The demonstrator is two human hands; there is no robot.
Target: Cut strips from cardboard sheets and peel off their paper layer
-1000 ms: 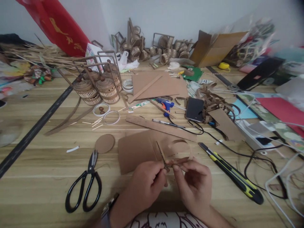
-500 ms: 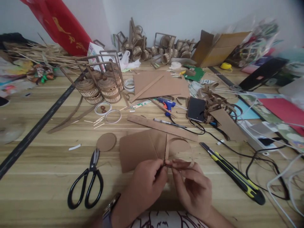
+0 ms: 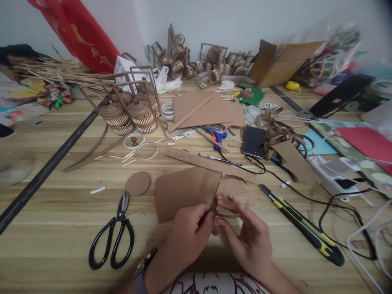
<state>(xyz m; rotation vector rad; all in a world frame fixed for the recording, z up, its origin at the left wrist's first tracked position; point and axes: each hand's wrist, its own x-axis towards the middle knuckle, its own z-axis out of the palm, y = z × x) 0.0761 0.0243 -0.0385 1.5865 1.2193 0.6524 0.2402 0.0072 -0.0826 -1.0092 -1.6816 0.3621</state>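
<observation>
My left hand (image 3: pixel 192 228) is closed, its thumb and fingers pinching a narrow brown cardboard strip (image 3: pixel 234 177) near one end. The strip bends round in a loop to the right, and a round cardboard-coloured area shows inside it. Close beside it, my right hand (image 3: pixel 248 232) has its index and middle fingers stretched toward the pinched end, the thumb apart below. Whether its fingertips touch the strip is hard to tell. Behind my left hand lies a flat cardboard sheet (image 3: pixel 176 190). Black-handled scissors (image 3: pixel 121 220) rest at the left, blades against a cardboard disc (image 3: pixel 138 183).
A yellow-black utility knife (image 3: pixel 301 224) lies at the right. Beyond are a pen (image 3: pixel 219 158), a blue glue gun (image 3: pixel 216 134), a phone (image 3: pixel 254 141) and cables. Tape rings (image 3: pixel 147 150) and lidded miniature baskets (image 3: pixel 142 116) stand at back left; an opened carton (image 3: pixel 281 63) is at the back.
My right hand's fingers have loosened from the strip and stretched toward my left fingertips. The strip's loop has shifted slightly; my left hand keeps its pinch. The view has moved a little.
</observation>
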